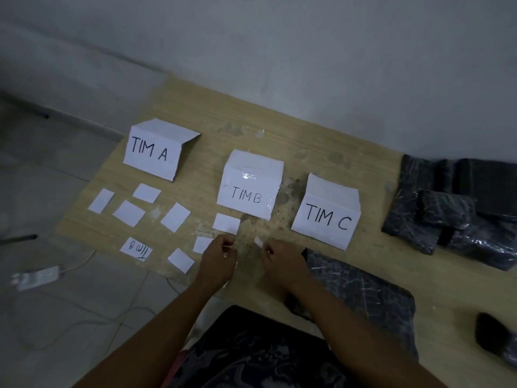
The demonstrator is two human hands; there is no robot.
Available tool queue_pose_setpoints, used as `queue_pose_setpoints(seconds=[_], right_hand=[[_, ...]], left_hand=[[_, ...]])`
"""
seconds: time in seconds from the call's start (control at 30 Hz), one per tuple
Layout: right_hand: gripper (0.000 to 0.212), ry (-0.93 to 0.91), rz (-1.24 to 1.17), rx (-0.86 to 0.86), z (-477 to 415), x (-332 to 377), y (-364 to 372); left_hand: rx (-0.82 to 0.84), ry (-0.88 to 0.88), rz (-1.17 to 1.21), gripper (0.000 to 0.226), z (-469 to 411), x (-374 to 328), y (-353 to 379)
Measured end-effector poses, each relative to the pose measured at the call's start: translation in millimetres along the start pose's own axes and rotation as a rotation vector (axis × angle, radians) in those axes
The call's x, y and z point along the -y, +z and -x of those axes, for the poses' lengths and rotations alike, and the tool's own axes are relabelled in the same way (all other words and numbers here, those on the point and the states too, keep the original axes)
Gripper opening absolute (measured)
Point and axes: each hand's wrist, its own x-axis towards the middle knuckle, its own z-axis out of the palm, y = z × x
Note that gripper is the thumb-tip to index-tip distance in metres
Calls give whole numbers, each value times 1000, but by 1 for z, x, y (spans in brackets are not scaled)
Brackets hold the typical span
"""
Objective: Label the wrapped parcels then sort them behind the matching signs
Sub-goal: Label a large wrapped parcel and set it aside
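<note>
Step looks like readying a small white strip [258, 242] for labelling: keep it flat, then press it onto the dark parcel [361, 284] just beside the right forearm. Right hand [281, 260] pinches the strip's near end, fingers curled. Left hand [221, 259] is curled close; cannot tell if it holds anything.

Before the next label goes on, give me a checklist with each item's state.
1. Signs TIM A, TIM B, TIM C upright and readable: ok.
2. Written Tim B slip ready: ok.
3. Nearest wrapped parcel, beside the right hand, labelled: not ok, no label shows.
4. Grip: left hand and right hand each pinch a white scrap; tape or paper: cannot tell.
5. Parcels sorted behind signs: not ok; the parcel stack lies right of TIM C.
</note>
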Motion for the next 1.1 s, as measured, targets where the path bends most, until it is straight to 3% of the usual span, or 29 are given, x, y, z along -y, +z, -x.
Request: queue_pose_setpoints(seconds=[0.27, 0.4, 0.5, 0.67, 0.9, 1.1], right_hand=[[7, 319, -675, -223, 38, -31, -67], [17, 464, -1001, -283, 70, -58, -84], [10, 564, -1145, -348, 92, -77, -87], [24, 603, -1021, -425, 129, -112, -89], [15, 598, -658, -403, 164, -148, -96], [14, 610, -507, -361, 171, -170, -88]], left_hand=[[134, -3, 215, 41, 7, -50, 22], [321, -76, 432, 26, 13, -75, 49], [378, -26, 437, 20, 22, -90, 71], [436, 94, 313, 21, 36, -105, 108], [464, 208, 96, 21, 54, -112, 140], [461, 287, -130, 28, 66, -101, 150]])
